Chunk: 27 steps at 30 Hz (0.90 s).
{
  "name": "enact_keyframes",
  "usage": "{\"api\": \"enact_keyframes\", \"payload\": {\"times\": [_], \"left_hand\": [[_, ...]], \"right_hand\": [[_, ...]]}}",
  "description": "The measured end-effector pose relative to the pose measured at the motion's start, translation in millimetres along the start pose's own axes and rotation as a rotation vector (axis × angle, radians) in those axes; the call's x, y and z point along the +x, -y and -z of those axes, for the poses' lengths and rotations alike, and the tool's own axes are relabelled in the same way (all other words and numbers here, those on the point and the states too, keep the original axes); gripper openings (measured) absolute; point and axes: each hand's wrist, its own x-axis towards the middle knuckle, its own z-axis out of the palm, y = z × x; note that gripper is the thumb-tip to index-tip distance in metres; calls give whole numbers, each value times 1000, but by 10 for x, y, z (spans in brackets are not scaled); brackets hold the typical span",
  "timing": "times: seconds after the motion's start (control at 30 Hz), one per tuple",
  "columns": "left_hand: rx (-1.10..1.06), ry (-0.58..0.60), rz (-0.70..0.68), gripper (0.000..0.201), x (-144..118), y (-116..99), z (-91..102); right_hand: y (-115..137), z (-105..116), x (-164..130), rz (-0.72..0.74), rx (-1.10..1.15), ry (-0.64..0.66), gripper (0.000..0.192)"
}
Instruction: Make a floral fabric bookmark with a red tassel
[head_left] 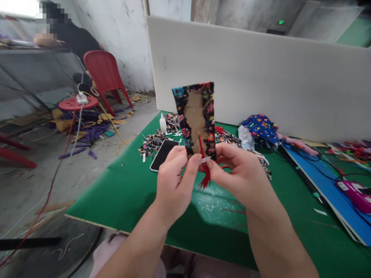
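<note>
I hold an upright cardboard piece (197,116) wrapped at its edges in dark floral fabric, its brown middle bare. My left hand (174,177) pinches its lower left edge. My right hand (240,172) grips the lower right edge. A red tassel (205,175) hangs from the piece's bottom between my thumbs, and a small strip of white tape (206,159) lies across it at my fingertips. All of this is held above the green table (130,193).
A black phone (162,153), a small glue bottle (162,124) and floral fabric scraps (152,143) lie behind my hands. Blue patterned fabric (261,128), a blue board (327,185) and a pink tool (355,193) sit right. A white panel (261,73) backs the table. A person sits far left by a red chair (104,75).
</note>
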Motion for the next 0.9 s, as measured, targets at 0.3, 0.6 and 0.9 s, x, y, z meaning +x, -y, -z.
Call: {"api": "enact_keyframes", "payload": {"times": [0.3, 0.6, 0.9], "left_hand": [[48, 49, -56, 38, 30, -4, 34], [46, 197, 49, 31, 36, -23, 77], [206, 138, -86, 24, 66, 2, 104]], "right_hand": [[50, -6, 17, -8, 16, -51, 13], [48, -2, 16, -55, 36, -26, 11], [38, -12, -57, 37, -176, -27, 9]]}}
